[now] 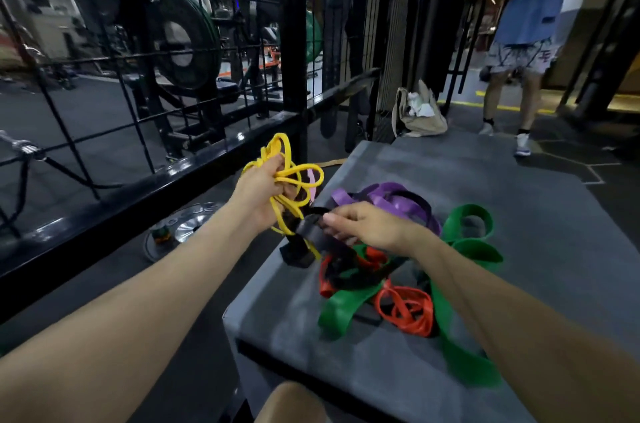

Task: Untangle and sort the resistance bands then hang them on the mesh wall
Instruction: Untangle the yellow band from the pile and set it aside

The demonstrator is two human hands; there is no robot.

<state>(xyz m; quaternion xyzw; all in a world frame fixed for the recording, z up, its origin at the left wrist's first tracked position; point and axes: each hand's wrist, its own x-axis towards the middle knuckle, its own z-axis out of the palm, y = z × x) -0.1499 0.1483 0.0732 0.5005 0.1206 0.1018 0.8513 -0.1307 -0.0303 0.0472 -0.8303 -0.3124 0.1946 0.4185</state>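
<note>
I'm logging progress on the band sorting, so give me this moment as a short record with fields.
left hand: grips the thin yellow rubber band bundle, raised off the platform
right hand: pinches a wide black rubber band
pile: purple, green and red bands tangled on the grey padded platform
black mesh wall: no bands visibly hung

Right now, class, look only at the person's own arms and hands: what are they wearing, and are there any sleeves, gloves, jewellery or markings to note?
Both forearms are bare right up to the bottom edge of the picture, so no sleeves show. The left hand and right hand wear no gloves. No watch, wristband or ring is visible on either, and no markings show. The picture is slightly blurred, so very small details could be missed.
</note>
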